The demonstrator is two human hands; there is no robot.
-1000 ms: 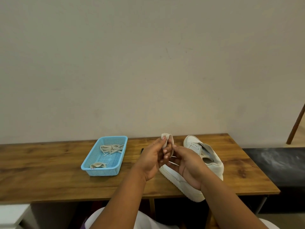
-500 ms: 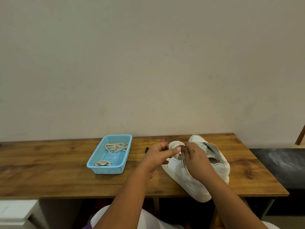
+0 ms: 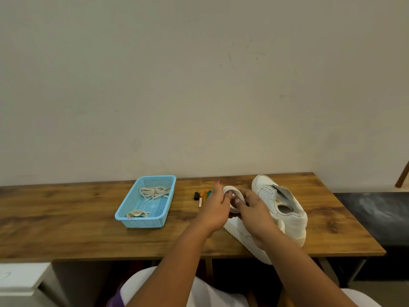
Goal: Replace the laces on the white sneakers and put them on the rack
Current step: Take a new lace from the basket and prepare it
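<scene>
Two white sneakers lie on the wooden table at the right: the far sneaker [image 3: 285, 207] has no lace in its eyelets, and the near sneaker [image 3: 245, 235] lies partly under my right forearm. Between the two hands is a coiled white lace [image 3: 232, 196]. My left hand [image 3: 215, 207] pinches its left side and my right hand [image 3: 254, 207] holds its right side, just left of the sneakers. A blue basket [image 3: 141, 222] to the left holds loose laces [image 3: 156, 192] and a small lace bundle [image 3: 137, 214].
Several small items, one black and others orange and green [image 3: 202, 196], lie on the table [image 3: 66, 218] between the basket and my hands. A dark bench [image 3: 376, 209] stands to the right, a white unit [image 3: 20, 280] at lower left. No rack is in view.
The lace went from a raised fold held high to a round coil held lower, closer to the table. My view shifted, and the small items behind my hands now show.
</scene>
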